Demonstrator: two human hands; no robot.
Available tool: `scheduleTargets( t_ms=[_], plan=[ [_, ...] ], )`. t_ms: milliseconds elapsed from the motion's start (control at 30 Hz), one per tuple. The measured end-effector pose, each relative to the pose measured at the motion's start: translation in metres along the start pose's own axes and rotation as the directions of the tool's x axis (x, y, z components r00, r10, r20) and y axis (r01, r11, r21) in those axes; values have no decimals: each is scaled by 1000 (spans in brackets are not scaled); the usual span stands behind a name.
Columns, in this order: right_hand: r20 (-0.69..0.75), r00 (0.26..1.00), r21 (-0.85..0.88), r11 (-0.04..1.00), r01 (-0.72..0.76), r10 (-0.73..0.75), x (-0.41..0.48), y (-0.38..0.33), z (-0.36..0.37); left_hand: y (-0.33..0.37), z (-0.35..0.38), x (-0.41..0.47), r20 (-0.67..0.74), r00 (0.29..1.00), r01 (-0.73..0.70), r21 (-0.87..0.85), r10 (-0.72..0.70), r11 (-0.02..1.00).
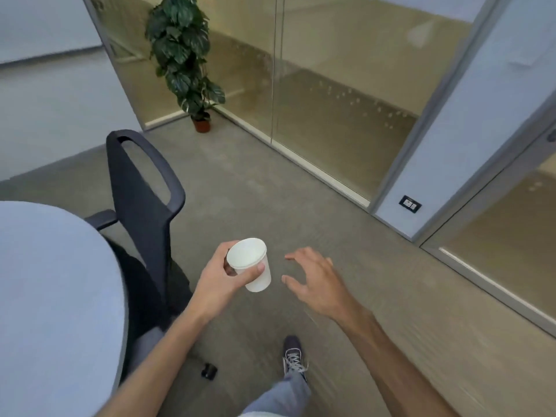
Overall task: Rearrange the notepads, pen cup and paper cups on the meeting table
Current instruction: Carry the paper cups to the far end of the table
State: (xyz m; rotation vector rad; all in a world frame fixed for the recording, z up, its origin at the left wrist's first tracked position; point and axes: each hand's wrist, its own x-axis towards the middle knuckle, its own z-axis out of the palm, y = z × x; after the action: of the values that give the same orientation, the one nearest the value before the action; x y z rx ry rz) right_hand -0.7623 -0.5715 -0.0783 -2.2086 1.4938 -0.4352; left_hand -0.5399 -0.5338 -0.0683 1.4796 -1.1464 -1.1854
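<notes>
My left hand grips a white paper cup, held upright over the grey floor, to the right of the table. My right hand hovers just right of the cup, fingers spread and holding nothing. The rounded end of the pale meeting table fills the lower left; no notepads or pen cup show on the visible part of it.
A dark office chair stands against the table's end. A potted plant sits in the far corner by glass partitions. My shoe is on the carpet below my hands. A wall socket is at right.
</notes>
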Motion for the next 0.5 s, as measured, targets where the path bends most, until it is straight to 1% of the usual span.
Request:
scheduleTargets(
  t_ms=[67,133,200,367,500],
  plan=[
    [24,1000,-10,1000,-7,7,33,23,-13,5,15,38,-5,1000,-11,-3,11,1000],
    [69,997,-3,1000,-25,25,64,43,-29,13,27,71,-22,1000,5,-18,-6,1000],
    [84,996,11,1000,-22,21,94,60,-44,21,36,103,-47,999,20,-34,-21,999],
    [104,994,-17,999,40,-38,170,86,-71,41,46,165,-101,995,20,-65,-26,998],
    [140,980,-23,989,144,-139,232,94,-78,52,42,207,-169,985,26,-91,-41,996]
  ],
)
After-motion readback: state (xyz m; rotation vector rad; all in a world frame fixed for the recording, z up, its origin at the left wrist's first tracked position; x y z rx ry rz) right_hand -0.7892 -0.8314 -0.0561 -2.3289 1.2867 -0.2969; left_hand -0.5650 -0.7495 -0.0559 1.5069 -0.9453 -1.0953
